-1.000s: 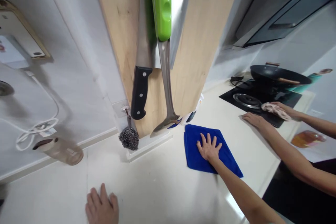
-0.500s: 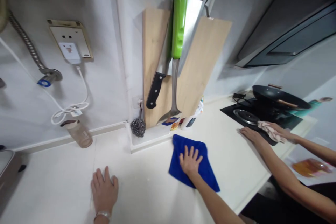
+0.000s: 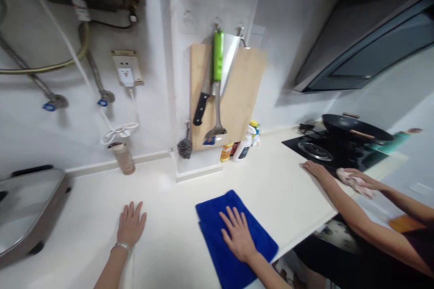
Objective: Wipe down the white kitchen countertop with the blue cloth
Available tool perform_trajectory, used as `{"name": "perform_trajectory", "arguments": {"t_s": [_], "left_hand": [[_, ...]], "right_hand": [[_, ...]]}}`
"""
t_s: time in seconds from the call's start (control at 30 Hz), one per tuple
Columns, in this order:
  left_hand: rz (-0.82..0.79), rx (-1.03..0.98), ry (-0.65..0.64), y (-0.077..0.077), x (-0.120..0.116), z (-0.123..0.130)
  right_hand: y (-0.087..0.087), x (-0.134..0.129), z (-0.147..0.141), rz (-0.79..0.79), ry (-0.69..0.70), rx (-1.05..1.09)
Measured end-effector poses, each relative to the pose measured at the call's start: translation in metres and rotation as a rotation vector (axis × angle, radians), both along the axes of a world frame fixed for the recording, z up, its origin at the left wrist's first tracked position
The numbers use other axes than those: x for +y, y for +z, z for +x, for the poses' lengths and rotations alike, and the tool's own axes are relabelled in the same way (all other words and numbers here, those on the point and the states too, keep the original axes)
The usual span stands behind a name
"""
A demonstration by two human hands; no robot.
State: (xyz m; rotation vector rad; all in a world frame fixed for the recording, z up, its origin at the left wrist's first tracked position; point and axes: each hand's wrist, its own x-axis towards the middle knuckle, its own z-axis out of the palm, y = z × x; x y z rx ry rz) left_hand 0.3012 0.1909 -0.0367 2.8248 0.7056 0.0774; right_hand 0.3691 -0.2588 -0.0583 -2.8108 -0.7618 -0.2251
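Note:
Spread flat, my right hand presses on a blue cloth that lies on the white countertop. My left hand, with a band on its wrist, rests on the bare counter to the left, fingers stretched out and nothing in them. The cloth reaches toward the counter's front edge, its lower part running out of view. Behind it, at the wall, stand a white spray bottle and a yellow-orange container.
A co-worker's hand holds a pale rag at the black cooktop, where a wok sits. A cutting board, knives and a ladle hang on the wall. A brownish cup and an electric pan stand left.
My right hand has drawn the blue cloth nearer the front edge, and the cloth lies spread wider. The view has shifted back, showing the pan at left. The co-worker's rag is nearer the cooktop's front.

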Motion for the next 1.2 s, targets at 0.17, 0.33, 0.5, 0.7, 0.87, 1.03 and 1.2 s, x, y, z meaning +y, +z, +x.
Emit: {"name": "perform_trajectory", "arguments": {"t_s": [0.17, 0.33, 0.5, 0.7, 0.87, 1.03, 1.2], "left_hand": [[0.101, -0.109, 0.190, -0.008, 0.041, -0.079], [0.208, -0.293, 0.215, -0.017, 0.036, -0.106], [0.220, -0.333, 0.192, -0.014, 0.031, -0.102], [0.194, -0.305, 0.219, -0.014, 0.032, -0.104], [0.173, -0.273, 0.228, -0.014, 0.034, -0.106], [0.162, -0.256, 0.216, -0.017, 0.036, -0.107], [0.128, -0.208, 0.236, -0.019, 0.038, -0.109]], "right_hand": [[-0.030, -0.022, 0.023, -0.025, -0.246, -0.089], [-0.032, 0.049, 0.007, -0.121, -0.211, -0.020], [-0.006, 0.155, -0.022, -0.155, 0.333, 0.095], [0.028, 0.274, 0.017, -0.170, 0.562, 0.167], [0.021, 0.351, 0.075, -0.148, 0.455, 0.144], [0.006, 0.395, 0.137, -0.207, 0.129, 0.085], [0.005, 0.413, 0.179, -0.199, 0.058, 0.086]]}}
